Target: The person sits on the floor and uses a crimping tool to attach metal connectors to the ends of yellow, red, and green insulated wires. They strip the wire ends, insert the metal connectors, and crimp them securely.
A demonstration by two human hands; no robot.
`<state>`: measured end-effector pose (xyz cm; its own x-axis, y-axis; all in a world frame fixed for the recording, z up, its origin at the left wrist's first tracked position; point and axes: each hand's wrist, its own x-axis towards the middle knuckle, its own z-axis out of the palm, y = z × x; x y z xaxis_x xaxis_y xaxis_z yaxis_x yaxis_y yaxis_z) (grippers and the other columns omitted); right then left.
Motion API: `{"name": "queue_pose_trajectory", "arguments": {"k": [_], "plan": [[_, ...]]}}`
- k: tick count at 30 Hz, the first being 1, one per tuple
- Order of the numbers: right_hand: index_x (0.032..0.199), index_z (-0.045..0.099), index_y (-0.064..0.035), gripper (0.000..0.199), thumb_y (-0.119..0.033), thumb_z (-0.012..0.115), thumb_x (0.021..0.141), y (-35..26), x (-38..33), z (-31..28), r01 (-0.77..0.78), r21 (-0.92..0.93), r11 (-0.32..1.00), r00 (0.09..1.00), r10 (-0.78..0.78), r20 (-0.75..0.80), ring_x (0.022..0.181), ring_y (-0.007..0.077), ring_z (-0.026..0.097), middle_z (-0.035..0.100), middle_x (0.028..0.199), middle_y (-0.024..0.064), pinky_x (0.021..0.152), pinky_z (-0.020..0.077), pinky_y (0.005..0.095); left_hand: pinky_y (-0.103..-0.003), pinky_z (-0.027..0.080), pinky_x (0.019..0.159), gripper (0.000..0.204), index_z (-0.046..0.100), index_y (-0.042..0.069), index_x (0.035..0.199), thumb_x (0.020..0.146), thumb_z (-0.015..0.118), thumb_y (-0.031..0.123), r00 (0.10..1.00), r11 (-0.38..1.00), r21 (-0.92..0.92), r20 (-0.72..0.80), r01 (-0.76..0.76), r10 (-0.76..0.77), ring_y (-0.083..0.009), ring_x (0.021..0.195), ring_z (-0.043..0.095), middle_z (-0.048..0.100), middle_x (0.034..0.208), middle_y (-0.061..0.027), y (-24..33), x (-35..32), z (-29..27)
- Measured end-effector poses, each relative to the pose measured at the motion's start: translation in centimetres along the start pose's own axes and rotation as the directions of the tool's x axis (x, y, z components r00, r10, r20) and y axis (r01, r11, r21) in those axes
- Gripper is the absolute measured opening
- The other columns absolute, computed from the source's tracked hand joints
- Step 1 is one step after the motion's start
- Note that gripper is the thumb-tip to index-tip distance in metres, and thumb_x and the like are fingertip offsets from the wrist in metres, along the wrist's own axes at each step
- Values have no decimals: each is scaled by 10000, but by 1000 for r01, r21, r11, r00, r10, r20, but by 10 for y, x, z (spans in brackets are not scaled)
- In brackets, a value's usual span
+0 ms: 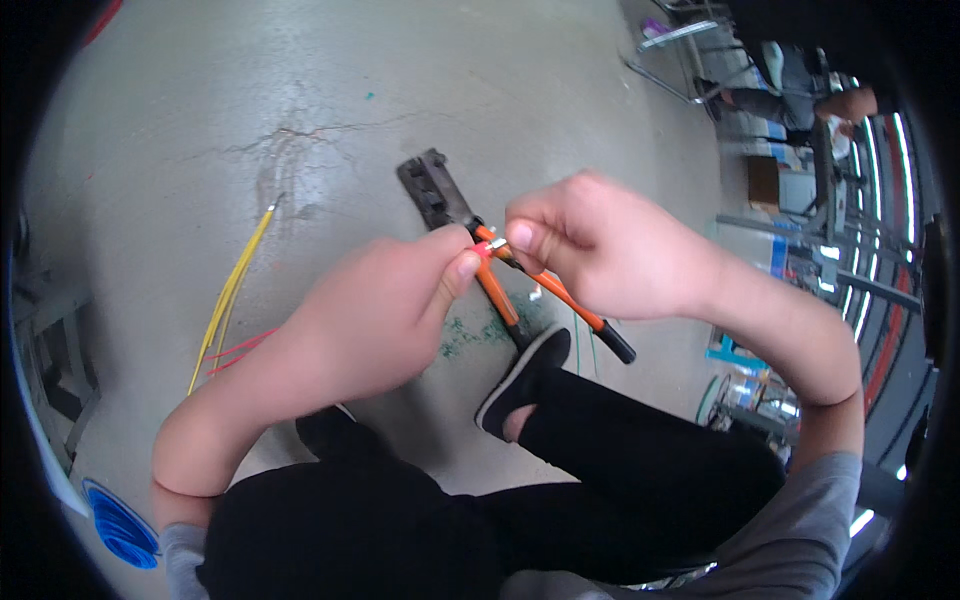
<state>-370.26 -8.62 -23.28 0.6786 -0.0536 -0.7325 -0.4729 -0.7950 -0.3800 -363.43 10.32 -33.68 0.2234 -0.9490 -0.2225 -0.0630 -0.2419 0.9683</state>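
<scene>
My left hand (pixel 365 315) pinches a red wire (pixel 482 249) close to its end, between thumb and forefinger. The rest of that wire seems to trail out behind my left wrist, where thin red strands show. Fingers of my right hand (pixel 620 250) are closed on a small silvery metal cable lug (pixel 497 243), which meets the red wire's end; whether the wire is inside it is too small to tell. Below both hands, a large crimping tool (pixel 432 190) with a dark head and orange handles lies on the floor, its handles spread and partly hidden by my right hand.
Yellow wires (pixel 240 265) lie on the grey floor (pixel 300 80) at left. Green scraps (pixel 470 335) are scattered near my shoe (pixel 525 380). A blue coil (pixel 122 525) sits at lower left. Chair legs (pixel 680 35), another person's arm (pixel 848 104) and shelving occupy the right side.
</scene>
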Motion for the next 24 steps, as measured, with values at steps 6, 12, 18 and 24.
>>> {"name": "queue_pose_trajectory", "arguments": {"k": [6, 12, 18, 24], "plan": [[792, 603, 8, 107, -23, 597, 895, 19, -32, 9, 122, -53, 991, 979, -129, -155, 666, 380, 639, 630, 690, 191, 629, 505, 461, -436, 439, 638, 313, 561, 17, 948, 1108, 438, 256, 997, 997, 65, 73, -39, 34, -411, 673, 555, 552, 725, -232, 22, 9, 13], [841, 595, -19, 130, 52, 623, 735, 20, -31, 16, 394, -404, 826, 819, -515, -254, 710, 384, 666, 648, 738, 165, 643, 529, 476, -438, 440, 624, 273, 552, 20, 945, 1095, 466, 231, 991, 975, -211, 98, -71, 94, -406, 681, 584, 578, 726, -220, 15, -2, 5], [842, 583, -11, 113, 62, 609, 760, 14, -7, 30, 274, -106, 956, 924, -293, -245, 663, 386, 657, 633, 678, 166, 605, 527, 467, -517, 414, 561, 160, 520, 46, 998, 1074, 490, 183, 973, 934, 334, -141, -126, 182, -447, 657, 601, 592, 687, -213, -4, -6, 14], [832, 567, 2, 69, 38, 617, 803, 20, 0, 32, 356, -309, 882, 837, -448, -315, 665, 402, 651, 624, 683, 192, 603, 520, 481, -530, 401, 562, 154, 524, 57, 989, 1073, 491, 182, 986, 960, 277, -138, -48, 89, -450, 649, 592, 566, 653, -212, 5, -4, 10]]}}
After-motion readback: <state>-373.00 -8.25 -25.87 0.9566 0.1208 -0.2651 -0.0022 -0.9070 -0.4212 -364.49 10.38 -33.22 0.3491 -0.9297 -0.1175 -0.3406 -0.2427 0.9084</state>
